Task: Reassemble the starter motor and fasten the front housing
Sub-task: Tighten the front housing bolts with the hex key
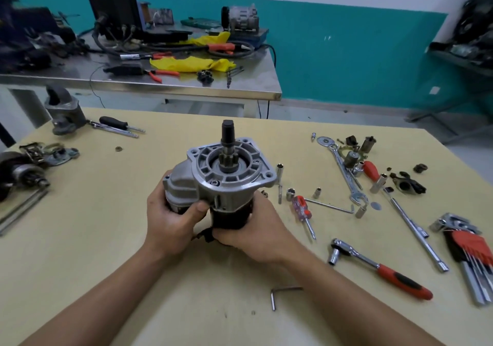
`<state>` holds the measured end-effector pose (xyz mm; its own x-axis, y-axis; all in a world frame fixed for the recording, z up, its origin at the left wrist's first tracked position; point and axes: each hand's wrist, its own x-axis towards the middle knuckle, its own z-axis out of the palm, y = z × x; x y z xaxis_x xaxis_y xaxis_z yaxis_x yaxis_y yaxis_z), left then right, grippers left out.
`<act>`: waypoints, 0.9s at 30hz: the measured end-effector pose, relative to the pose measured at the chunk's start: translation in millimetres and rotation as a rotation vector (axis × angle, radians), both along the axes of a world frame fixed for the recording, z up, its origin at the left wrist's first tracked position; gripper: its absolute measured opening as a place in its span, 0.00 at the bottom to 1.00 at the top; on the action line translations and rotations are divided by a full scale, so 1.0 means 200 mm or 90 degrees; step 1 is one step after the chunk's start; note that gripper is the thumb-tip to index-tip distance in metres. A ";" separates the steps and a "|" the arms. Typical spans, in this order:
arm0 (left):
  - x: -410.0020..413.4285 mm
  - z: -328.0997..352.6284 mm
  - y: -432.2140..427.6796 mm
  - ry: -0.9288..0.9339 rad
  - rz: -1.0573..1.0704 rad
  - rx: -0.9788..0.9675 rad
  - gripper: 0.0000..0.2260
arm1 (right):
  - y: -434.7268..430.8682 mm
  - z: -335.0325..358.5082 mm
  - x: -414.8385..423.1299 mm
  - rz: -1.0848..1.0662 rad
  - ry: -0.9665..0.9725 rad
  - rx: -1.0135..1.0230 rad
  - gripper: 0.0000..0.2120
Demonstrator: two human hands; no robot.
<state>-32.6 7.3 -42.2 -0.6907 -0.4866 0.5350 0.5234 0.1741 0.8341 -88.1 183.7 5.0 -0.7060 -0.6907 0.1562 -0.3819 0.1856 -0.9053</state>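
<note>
left hand (170, 220) and right hand (257, 228) clasp the silver-and-black starter motor (226, 175); a red-handled screwdriver (302, 209) lies near the right fingers, seemingly apart.

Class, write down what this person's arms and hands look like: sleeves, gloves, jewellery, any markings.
The left forearm and right forearm are bare; no sleeve comes into view. The left hand and right hand wear no gloves, and no ring, watch or wristband shows. No markings are visible.

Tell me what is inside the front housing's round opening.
A pinion gear on a dark shaft stands out of the front housing. Deeper parts are hidden by the housing; the left hand and right hand grip the motor below.
</note>
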 end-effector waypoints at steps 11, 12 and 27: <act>-0.01 0.03 0.01 -0.030 -0.044 -0.021 0.30 | 0.14 0.22 -0.45 -0.135 0.381 0.581 0.12; -0.01 0.03 0.01 -0.029 -0.046 -0.020 0.30 | 0.11 0.18 -0.46 -0.148 0.392 0.590 0.14; 0.00 0.02 -0.02 -0.022 -0.060 -0.015 0.23 | 0.04 0.02 -0.34 -0.172 0.503 0.656 0.07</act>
